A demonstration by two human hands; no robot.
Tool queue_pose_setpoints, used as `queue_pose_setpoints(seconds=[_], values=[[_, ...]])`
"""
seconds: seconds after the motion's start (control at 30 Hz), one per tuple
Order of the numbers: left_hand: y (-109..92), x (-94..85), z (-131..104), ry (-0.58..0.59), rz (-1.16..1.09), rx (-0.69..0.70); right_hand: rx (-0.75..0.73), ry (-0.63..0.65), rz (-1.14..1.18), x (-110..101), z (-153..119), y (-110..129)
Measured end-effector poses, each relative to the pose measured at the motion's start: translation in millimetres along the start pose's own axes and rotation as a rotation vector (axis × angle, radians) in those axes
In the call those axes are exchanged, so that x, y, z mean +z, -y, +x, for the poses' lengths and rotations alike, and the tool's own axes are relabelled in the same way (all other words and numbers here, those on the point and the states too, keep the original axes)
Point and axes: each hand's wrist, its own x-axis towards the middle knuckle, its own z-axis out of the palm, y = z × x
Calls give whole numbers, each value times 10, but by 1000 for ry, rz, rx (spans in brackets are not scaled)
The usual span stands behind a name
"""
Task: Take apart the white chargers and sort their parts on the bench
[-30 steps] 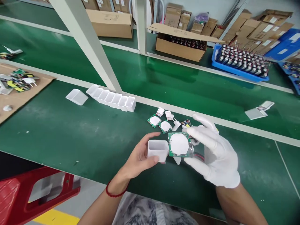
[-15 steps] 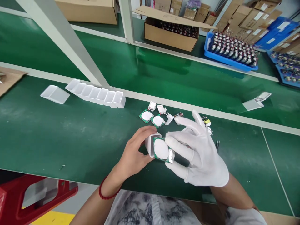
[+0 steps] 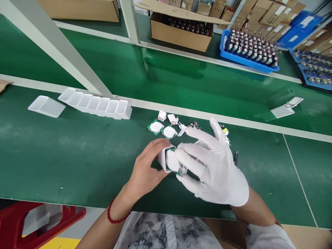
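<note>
My left hand [image 3: 149, 164], bare and with a red bracelet at the wrist, is closed around a white plastic housing [image 3: 162, 159] whose open mouth faces right. In the gloved fingers of my right hand [image 3: 212, 169] is a green circuit board [image 3: 173, 160] with a round white pad. The board's left part sits inside the mouth of the housing; its right edge stays outside at my fingertips. Just beyond my hands lie two similar boards, one of them a circuit board with a white disc [image 3: 156, 127], with small white plug parts [image 3: 172, 119] beside them.
A row of white housings [image 3: 100, 104] stands at the back left, with a single housing [image 3: 47, 106] farther left. Black-handled pliers [image 3: 236, 158] lie right of my glove. On the shelf are a cardboard box [image 3: 180, 33] and a blue tray [image 3: 249, 62] of parts.
The circuit board has moved left, from in front of the housing's mouth to partly inside it. Both hands keep their grip. The whole view has shifted slightly.
</note>
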Motion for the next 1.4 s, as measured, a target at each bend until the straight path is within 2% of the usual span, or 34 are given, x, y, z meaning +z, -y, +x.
queue_pose_setpoints(seconds=[0.33, 0.5, 0.73, 0.8, 0.87, 0.93, 0.97, 1.0, 1.03, 1.07, 1.13, 1.17, 1.23, 1.33, 1.4], values=[[28, 7, -30, 10, -26, -29, 29, -12, -14, 10, 9, 34], [6, -2, -12, 12, 49, 5, 10, 0, -36, 0, -3, 40], [-52, 19, -43, 26, 166, 54, 44, 126, -90, 41, 8, 126], [-52, 27, -44, 3, 153, 67, 57, 138, -96, 42, 25, 145], [-36, 38, -39, -41, 74, 10, 49, 87, -50, 22, 13, 147], [-11, 67, -38, -89, -77, -126, 113, -125, 71, 9, -39, 138], [1, 91, -43, -111, -158, -200, 195, -229, 163, 19, -75, 134], [10, 122, -53, -137, -230, -256, 292, -275, 280, 49, -110, 133], [15, 156, -67, -165, -286, -280, 384, -242, 411, 99, -140, 135], [15, 190, -86, -190, -321, -277, 451, -135, 543, 170, -162, 142], [2, 230, -134, -226, -338, -233, 479, 138, 772, 350, -183, 167], [-9, 223, -159, -217, -328, -214, 471, 207, 867, 443, -185, 181], [-38, 138, -201, -110, -326, -212, 488, 206, 1056, 594, -185, 207], [-77, -101, -211, 145, -482, -240, 564, 199, 1324, 693, -184, 224], [-97, -232, -185, 181, -546, -301, 587, 225, 1412, 703, -176, 228]])
